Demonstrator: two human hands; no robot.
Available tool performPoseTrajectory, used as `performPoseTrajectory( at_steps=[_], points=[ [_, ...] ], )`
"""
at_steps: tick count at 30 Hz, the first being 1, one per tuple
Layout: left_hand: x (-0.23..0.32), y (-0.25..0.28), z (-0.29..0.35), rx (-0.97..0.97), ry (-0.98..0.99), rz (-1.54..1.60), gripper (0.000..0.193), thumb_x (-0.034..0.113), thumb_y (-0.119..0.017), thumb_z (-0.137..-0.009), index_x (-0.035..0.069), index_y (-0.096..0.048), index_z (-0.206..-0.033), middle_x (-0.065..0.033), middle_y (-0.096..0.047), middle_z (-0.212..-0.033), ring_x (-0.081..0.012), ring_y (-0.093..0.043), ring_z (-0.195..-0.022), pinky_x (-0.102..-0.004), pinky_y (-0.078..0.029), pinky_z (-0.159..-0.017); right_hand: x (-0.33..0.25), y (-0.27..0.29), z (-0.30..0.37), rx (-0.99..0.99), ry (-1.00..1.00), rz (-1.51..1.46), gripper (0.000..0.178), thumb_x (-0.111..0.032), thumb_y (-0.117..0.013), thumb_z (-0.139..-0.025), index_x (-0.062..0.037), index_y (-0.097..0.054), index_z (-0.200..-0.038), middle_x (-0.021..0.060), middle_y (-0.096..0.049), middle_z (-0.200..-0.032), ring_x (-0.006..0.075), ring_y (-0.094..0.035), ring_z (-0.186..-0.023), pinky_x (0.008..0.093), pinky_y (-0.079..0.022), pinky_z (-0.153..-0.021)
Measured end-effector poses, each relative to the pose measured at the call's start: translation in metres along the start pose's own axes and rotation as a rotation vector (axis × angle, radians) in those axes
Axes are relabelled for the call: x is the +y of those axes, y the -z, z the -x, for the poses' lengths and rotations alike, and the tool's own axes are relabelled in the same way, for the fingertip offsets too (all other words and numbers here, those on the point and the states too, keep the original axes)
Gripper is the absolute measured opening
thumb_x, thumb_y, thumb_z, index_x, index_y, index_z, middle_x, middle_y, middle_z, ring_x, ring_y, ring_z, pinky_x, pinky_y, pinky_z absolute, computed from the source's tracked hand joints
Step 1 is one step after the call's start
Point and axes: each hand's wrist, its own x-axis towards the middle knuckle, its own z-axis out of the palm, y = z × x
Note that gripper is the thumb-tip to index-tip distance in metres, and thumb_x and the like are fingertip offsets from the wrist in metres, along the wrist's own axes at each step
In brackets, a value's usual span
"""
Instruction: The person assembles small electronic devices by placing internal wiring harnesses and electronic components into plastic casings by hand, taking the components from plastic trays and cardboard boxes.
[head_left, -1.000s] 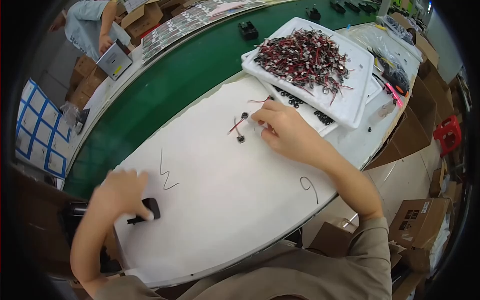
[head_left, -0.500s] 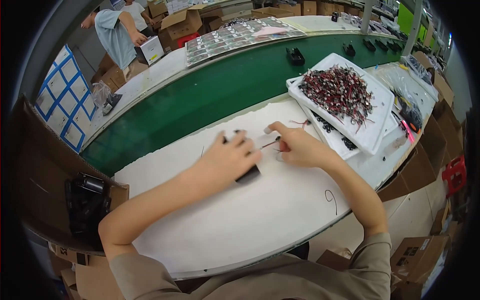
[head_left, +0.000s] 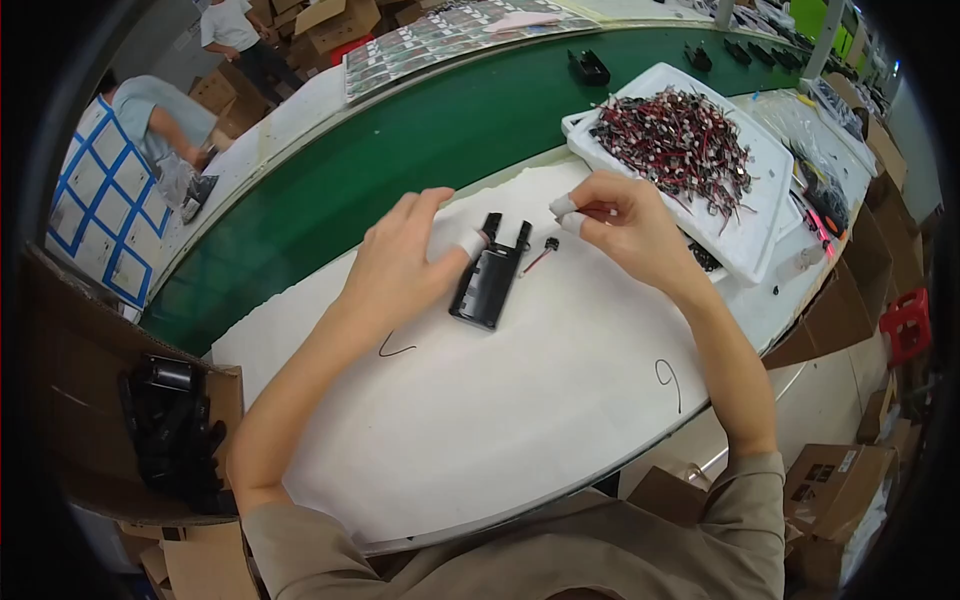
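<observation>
A black plastic housing (head_left: 487,287) with two upright prongs lies on the white paper in front of me. My left hand (head_left: 405,245) is at its left side, fingers spread, the thumb at the left prong; it grips nothing. Just right of the housing rests a small black part with red and black wires (head_left: 540,258). My right hand (head_left: 632,225) hovers beyond that part, thumb and forefinger pinched together. White covers sit on its fingertips. Something thin and reddish shows between these fingers, too small to make out.
A white foam tray (head_left: 765,215) heaped with red-and-black wired parts stands at the right, stacked on another tray. Behind the paper runs a green conveyor belt (head_left: 400,155) carrying black housings (head_left: 588,68). A cardboard box (head_left: 225,420) with black parts is at the left. Two people stand beyond the belt.
My left hand has shifted left off the housing, uncovering it. My right hand has moved up and right, leaving a small wired part on the paper. The view has shifted slightly.
</observation>
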Motion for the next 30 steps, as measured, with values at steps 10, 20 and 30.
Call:
performPoseTrajectory(
  at_steps=[10,20,30],
  points=[
    [0.027,-0.055,0.010,0.090,-0.207,-0.003,0.068,0.012,-0.069,-0.058,0.000,-0.039,-0.117,-0.0185,-0.058,-0.094,-0.0334,-0.057,-0.083,-0.0404,-0.047,-0.070,0.004,-0.014,0.006,0.047,0.089,0.086,0.037,0.004,-0.058,-0.071,0.0029,-0.052,-0.107,0.0059,-0.060,-0.078,0.0095,-0.055,-0.068,0.0238,-0.044,-0.058],
    [0.023,-0.076,0.007,0.297,-0.412,0.097,0.068,0.007,-0.077,-0.054,-0.001,-0.042,-0.111,-0.0177,-0.055,-0.112,-0.0287,-0.057,-0.082,-0.0344,-0.052,-0.062,0.004,-0.016,0.004,0.114,-0.101,0.223,0.045,0.003,-0.060,-0.068,0.0002,-0.038,-0.106,0.0055,-0.056,-0.068,0.0089,-0.048,-0.057,0.0225,-0.040,-0.053],
    [0.023,-0.075,0.009,0.280,-0.395,0.098,0.066,0.008,-0.078,-0.055,-0.003,-0.043,-0.110,-0.0176,-0.055,-0.107,-0.0295,-0.058,-0.086,-0.0343,-0.053,-0.066,0.007,-0.024,0.005,0.132,-0.066,0.230,0.041,0.003,-0.060,-0.068,-0.0003,-0.041,-0.104,0.0046,-0.053,-0.065,0.0090,-0.046,-0.056,0.0224,-0.038,-0.052]
  ],
)
